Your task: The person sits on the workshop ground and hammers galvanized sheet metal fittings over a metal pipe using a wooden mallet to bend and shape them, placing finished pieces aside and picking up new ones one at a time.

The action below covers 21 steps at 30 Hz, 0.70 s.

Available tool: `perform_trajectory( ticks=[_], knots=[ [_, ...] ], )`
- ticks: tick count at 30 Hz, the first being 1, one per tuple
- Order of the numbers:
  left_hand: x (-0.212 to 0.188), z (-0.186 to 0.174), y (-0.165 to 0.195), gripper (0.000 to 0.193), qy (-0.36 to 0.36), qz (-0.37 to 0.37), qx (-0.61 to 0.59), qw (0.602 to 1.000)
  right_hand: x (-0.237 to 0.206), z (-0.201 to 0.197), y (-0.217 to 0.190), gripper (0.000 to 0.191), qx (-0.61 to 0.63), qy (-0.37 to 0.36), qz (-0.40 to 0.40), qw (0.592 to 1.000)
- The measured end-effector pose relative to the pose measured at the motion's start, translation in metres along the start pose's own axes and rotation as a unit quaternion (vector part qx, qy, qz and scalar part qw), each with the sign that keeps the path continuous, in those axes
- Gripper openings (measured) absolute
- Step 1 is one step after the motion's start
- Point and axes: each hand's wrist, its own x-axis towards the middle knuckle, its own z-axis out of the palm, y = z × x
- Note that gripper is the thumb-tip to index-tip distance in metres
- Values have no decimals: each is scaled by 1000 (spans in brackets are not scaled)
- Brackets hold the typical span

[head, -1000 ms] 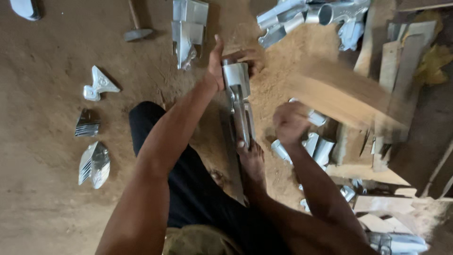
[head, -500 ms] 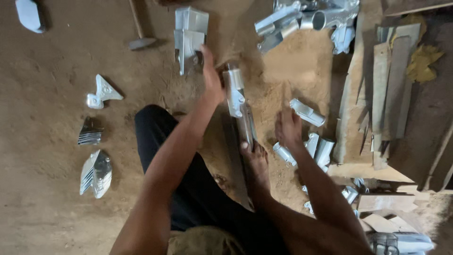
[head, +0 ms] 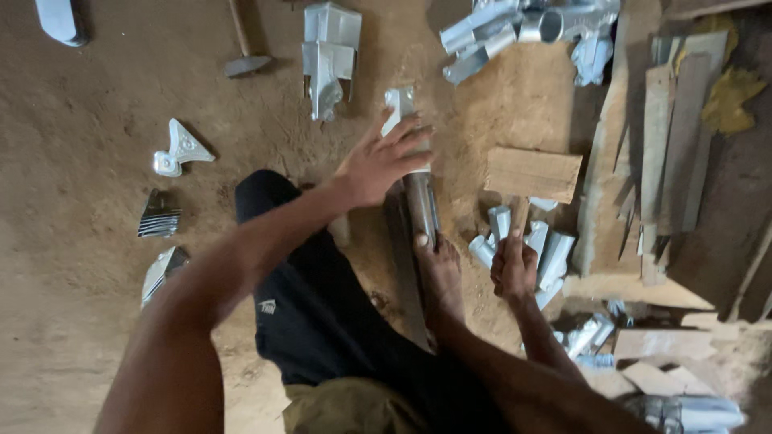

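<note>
A long shiny metal piece (head: pixel 418 189) is laid on the dirt floor (head: pixel 80 337), in the middle of the view. It is pointed away from the person. Its near end is touched by the toes of one bare foot (head: pixel 441 277).

The left hand (head: pixel 378 165) is laid flat on top of the metal piece, near its far end. Its fingers (head: pixel 410 133) are spread open and pressed down on the metal.

The right hand (head: pixel 515 269) is seen just to the right of the metal piece. Its fingers are closed around the handle of one wooden mallet (head: pixel 531 173). The square wooden head of the mallet is held up, to the right of the metal piece and apart from it.

A small heap of short metal tubes (head: pixel 547 245) is seen under the mallet; they cannot be counted well.

Beyond the metal piece, one folded metal part (head: pixel 328 52) is seen, with one hammer (head: pixel 241 44) to its left. A pile of shiny tubes (head: pixel 527 28) is seen beyond and to the right.

To the left of the metal piece, three small metal bits are laid well apart from it: one triangle piece (head: pixel 183 149), one dark ribbed piece (head: pixel 158 215) and one pale leaf-shaped piece (head: pixel 163 272).

Far to the right, wooden boards (head: pixel 667 153) are stacked.
</note>
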Motion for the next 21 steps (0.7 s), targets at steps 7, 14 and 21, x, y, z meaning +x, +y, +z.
perform_trajectory(
  ticks=[7, 14, 21],
  knots=[
    [51, 71, 3, 84, 249, -710, -523, 401, 7, 9, -2, 49, -41, -2, -48, 998],
    [58, 111, -11, 84, 247, -700, -573, 346, -11, -9, -37, 40, -104, -37, -240, 964],
    [66, 107, -5, 85, 198, -778, -487, 345, -73, -40, -84, 24, 133, -162, -481, 852]
  ],
)
